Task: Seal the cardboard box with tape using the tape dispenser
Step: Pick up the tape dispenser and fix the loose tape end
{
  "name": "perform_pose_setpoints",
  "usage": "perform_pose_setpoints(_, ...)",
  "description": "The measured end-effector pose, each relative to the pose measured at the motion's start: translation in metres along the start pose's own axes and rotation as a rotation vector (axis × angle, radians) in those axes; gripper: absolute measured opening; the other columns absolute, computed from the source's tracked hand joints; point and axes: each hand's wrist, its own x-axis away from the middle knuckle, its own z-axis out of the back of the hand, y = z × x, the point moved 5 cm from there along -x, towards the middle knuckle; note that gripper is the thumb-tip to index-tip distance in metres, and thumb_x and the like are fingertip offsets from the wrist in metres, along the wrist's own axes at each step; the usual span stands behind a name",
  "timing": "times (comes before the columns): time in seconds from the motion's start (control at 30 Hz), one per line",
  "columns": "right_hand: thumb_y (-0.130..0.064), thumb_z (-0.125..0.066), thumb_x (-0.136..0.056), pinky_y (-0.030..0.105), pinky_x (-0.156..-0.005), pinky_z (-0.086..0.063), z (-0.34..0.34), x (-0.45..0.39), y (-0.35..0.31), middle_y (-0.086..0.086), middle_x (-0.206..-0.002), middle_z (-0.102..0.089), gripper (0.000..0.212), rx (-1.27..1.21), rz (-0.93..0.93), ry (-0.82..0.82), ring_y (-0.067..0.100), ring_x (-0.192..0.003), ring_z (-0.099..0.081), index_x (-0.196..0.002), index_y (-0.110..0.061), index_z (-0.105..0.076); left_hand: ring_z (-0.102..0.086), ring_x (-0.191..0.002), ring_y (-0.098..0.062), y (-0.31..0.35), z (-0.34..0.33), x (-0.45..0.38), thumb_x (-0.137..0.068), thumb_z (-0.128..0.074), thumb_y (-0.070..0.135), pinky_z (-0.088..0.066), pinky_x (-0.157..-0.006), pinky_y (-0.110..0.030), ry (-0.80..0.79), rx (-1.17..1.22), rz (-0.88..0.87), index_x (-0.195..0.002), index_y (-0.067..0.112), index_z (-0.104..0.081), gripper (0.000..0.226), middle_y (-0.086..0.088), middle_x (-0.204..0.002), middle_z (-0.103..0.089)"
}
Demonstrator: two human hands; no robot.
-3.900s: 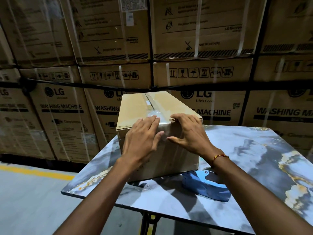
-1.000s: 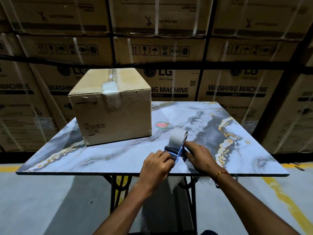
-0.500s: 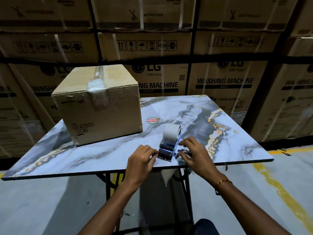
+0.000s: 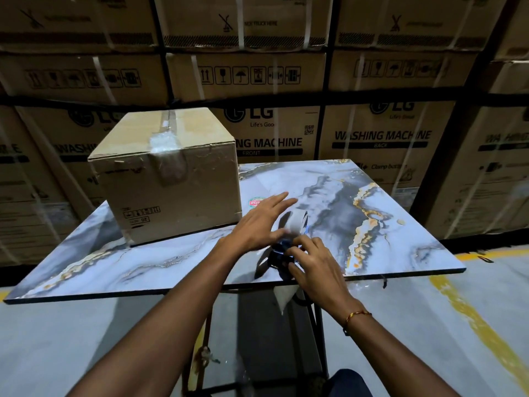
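A brown cardboard box stands on the back left of the marble-patterned table. Clear tape runs along its top seam and down the near face. The blue tape dispenser with its whitish roll sits near the table's front edge. My left hand hovers beside the roll with fingers spread flat, blurred. My right hand is closed over the dispenser's lower blue part. A loose strip of tape hangs below the table edge.
Stacked, strapped washing-machine cartons form a wall right behind the table. A small round sticker lies on the tabletop. The grey floor has a yellow line at the right. Black table legs stand under the front edge.
My left hand has let go of the dispenser and lifted, fingers now stretched over the roll. My right hand has closed tighter on the dispenser's lower part. The box stays put.
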Motion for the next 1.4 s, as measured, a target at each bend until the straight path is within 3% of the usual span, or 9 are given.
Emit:
perform_pose_setpoints(0.07, -0.024, -0.066, -0.090, 0.040, -0.060, -0.052, 0.002, 0.000, 0.002, -0.002, -0.108, -0.062, 0.008, -0.024, -0.011, 0.019, 0.025, -0.090, -0.055, -0.095, -0.019, -0.068, -0.016, -0.150, -0.017, -0.003, -0.005, -0.013, -0.090, -0.062, 0.047, -0.022, -0.117, -0.040, -0.120, -0.002, 0.010, -0.153, 0.036, -0.023, 0.075, 0.005, -0.162, -0.024)
perform_pose_setpoints(0.13, -0.026, -0.064, -0.092, 0.040, -0.060, -0.052, 0.004, 0.000, 0.005, -0.004, -0.108, -0.063, 0.009, -0.043, -0.022, 0.019, 0.024, -0.091, -0.054, -0.097, -0.020, -0.069, -0.025, -0.146, -0.021, -0.005, -0.010, -0.019, -0.086, -0.064, 0.050, -0.030, -0.111, -0.040, -0.157, -0.016, -0.006, -0.152, 0.034, -0.026, 0.077, 0.003, -0.157, -0.033)
perform_pose_setpoints(0.3, -0.017, -0.071, -0.088, 0.019, -0.070, -0.046, 0.010, 0.002, 0.020, -0.004, -0.108, -0.061, 0.006, -0.180, -0.063, -0.002, 0.019, -0.095, -0.056, -0.095, -0.019, -0.072, -0.050, -0.123, -0.024, -0.018, -0.017, -0.007, -0.076, -0.068, 0.060, -0.048, -0.093, -0.044, -0.039, -0.121, 0.012, -0.147, 0.040, -0.029, 0.083, 0.005, -0.142, -0.042)
perform_pose_setpoints(0.47, -0.009, -0.074, -0.086, 0.034, -0.070, -0.059, 0.008, 0.000, 0.033, -0.006, -0.112, -0.058, 0.006, -0.340, -0.155, -0.010, 0.015, -0.079, -0.066, -0.089, -0.015, -0.074, -0.050, -0.127, -0.025, -0.037, -0.014, 0.000, -0.074, -0.062, 0.072, -0.047, -0.096, -0.046, 0.001, -0.063, 0.118, -0.149, 0.042, -0.026, 0.088, 0.004, -0.145, -0.043)
perform_pose_setpoints(0.8, -0.015, -0.072, -0.089, 0.041, -0.062, -0.057, 0.006, 0.006, 0.026, -0.003, -0.121, -0.056, 0.006, -0.244, -0.104, 0.007, 0.019, -0.074, -0.068, -0.086, -0.016, -0.066, -0.047, -0.131, -0.016, -0.034, -0.016, -0.011, -0.078, -0.066, 0.060, -0.044, -0.102, -0.044, -0.087, 0.252, 0.187, -0.136, 0.037, -0.041, 0.068, 0.006, -0.145, -0.048)
perform_pose_setpoints(1.0, -0.015, -0.067, -0.091, 0.040, -0.063, -0.057, 0.004, 0.014, 0.023, -0.004, -0.132, -0.053, 0.016, -0.282, -0.102, 0.039, 0.014, -0.090, -0.069, -0.082, -0.022, -0.057, -0.044, -0.132, -0.013, -0.037, -0.018, -0.017, -0.087, -0.063, 0.052, -0.038, -0.099, -0.032, -0.155, 0.335, 0.183, -0.143, 0.030, -0.040, 0.064, 0.004, -0.148, -0.045)
perform_pose_setpoints(1.17, -0.011, -0.065, -0.092, 0.037, -0.082, -0.056, 0.007, 0.025, 0.023, -0.004, -0.143, -0.052, 0.011, -0.394, -0.094, -0.011, 0.008, -0.111, -0.062, -0.081, -0.013, -0.061, -0.047, -0.127, -0.016, -0.041, -0.025, -0.016, -0.090, -0.057, 0.054, -0.042, -0.089, -0.029, -0.158, 0.499, 0.295, -0.143, 0.034, -0.041, 0.059, 0.004, -0.133, -0.051)
perform_pose_setpoints(1.3, -0.012, -0.067, -0.091, 0.035, -0.085, -0.055, 0.009, 0.022, 0.027, -0.004, -0.148, -0.049, 0.011, -0.414, -0.076, -0.106, 0.010, -0.112, -0.063, -0.081, -0.011, -0.061, -0.045, -0.131, -0.022, -0.040, -0.029, -0.012, -0.090, -0.052, 0.058, -0.038, -0.107, -0.043, -0.123, 0.537, 0.344, -0.143, 0.039, -0.040, 0.057, -0.003, -0.140, -0.052)
perform_pose_setpoints(1.4, -0.008, -0.066, -0.091, 0.036, -0.085, -0.056, 0.008, 0.023, 0.029, -0.009, -0.147, -0.049, 0.010, -0.463, -0.114, -0.134, 0.009, -0.107, -0.065, -0.083, -0.013, -0.061, -0.039, -0.139, -0.022, -0.034, -0.029, -0.006, -0.088, -0.044, 0.067, -0.033, -0.112, -0.047, -0.096, 0.459, 0.336, -0.144, 0.046, -0.034, 0.061, -0.001, -0.152, -0.044)
